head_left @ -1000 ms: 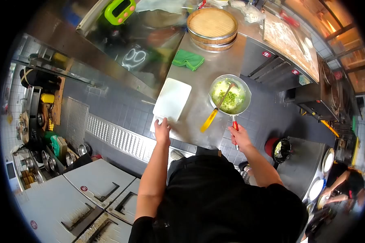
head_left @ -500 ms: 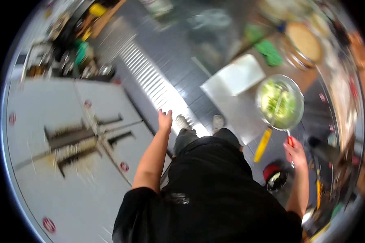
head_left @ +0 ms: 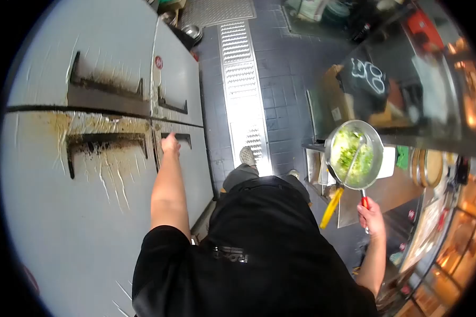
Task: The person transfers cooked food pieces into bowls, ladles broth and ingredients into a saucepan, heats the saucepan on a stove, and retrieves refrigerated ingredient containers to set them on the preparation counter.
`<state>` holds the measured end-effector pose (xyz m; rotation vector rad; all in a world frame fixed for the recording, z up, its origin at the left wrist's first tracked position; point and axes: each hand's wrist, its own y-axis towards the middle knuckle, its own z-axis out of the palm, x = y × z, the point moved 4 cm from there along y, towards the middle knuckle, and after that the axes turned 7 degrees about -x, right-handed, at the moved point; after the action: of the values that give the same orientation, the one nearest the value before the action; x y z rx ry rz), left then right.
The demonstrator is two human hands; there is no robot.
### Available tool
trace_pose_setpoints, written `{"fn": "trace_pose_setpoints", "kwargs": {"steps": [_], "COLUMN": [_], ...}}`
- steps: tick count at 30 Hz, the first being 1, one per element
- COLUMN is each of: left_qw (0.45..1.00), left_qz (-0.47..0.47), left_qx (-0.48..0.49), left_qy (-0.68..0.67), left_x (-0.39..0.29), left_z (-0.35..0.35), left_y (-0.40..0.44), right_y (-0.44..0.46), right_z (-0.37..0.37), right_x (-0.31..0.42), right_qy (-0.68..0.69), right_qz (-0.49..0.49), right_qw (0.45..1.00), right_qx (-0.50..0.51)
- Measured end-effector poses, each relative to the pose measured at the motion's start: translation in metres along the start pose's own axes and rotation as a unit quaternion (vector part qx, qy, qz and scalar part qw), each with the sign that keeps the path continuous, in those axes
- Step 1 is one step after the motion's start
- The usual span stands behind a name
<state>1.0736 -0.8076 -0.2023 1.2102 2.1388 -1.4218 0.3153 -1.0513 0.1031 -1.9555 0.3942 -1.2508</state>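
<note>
Specifically, the right hand (head_left: 372,216) is closed around the red handle (head_left: 365,202) of the metal pan (head_left: 379,158), located at 3 o'clock in the head view. The handle exits the pan between 5 and 6 o'clock. The pan contains a chopped green vegetable mixture (head_left: 348,153) and a yellow-handled utensil (head_left: 331,210), whose grip overhangs the rim at 7 o'clock. The left hand (head_left: 171,145), at 9 o'clock, is at the dark door handle (head_left: 184,138) of the refrigerator (head_left: 182,171); finger closure cannot be determined. A white tray (head_left: 388,162), green cloth (head_left: 402,157) and round steamer (head_left: 434,168) lie toward 3 o'clock from the pan.
</note>
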Motion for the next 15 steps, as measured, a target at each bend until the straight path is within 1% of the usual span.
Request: {"fn": "trace_pose_setpoints", "kwargs": {"steps": [1, 4, 7, 8, 9, 11, 15], "left_qw": [0.998, 0.980, 0.956, 0.945, 0.943, 0.938, 0.931], "left_qz": [-0.001, -0.064, -0.097, -0.110, -0.093, -0.060, -0.077], "left_qx": [0.006, 0.093, 0.099, 0.071, 0.075, 0.079, 0.046], "left_qy": [-0.057, -0.165, -0.260, -0.301, -0.311, -0.332, -0.353], "left_x": [0.003, -0.004, 0.017, 0.013, 0.012, 0.016, 0.033], "left_z": [-0.003, 0.004, 0.012, 0.012, 0.008, 0.010, 0.017], "left_y": [0.012, -0.013, 0.002, -0.011, -0.015, -0.017, 0.006], "right_y": [0.015, 0.058, 0.101, 0.117, 0.133, 0.161, 0.224], "right_z": [0.022, 0.079, 0.129, 0.146, 0.164, 0.204, 0.278], "right_x": [0.017, 0.075, 0.135, 0.157, 0.178, 0.220, 0.301], "right_qy": [-0.013, -0.071, -0.097, -0.121, -0.145, -0.150, -0.211], "right_qz": [-0.010, -0.026, -0.055, -0.067, -0.076, -0.081, -0.101], "right_qw": [1.000, 0.996, 0.990, 0.985, 0.979, 0.973, 0.949], "right_qx": [0.011, 0.038, 0.090, 0.105, 0.120, 0.155, 0.212]}}
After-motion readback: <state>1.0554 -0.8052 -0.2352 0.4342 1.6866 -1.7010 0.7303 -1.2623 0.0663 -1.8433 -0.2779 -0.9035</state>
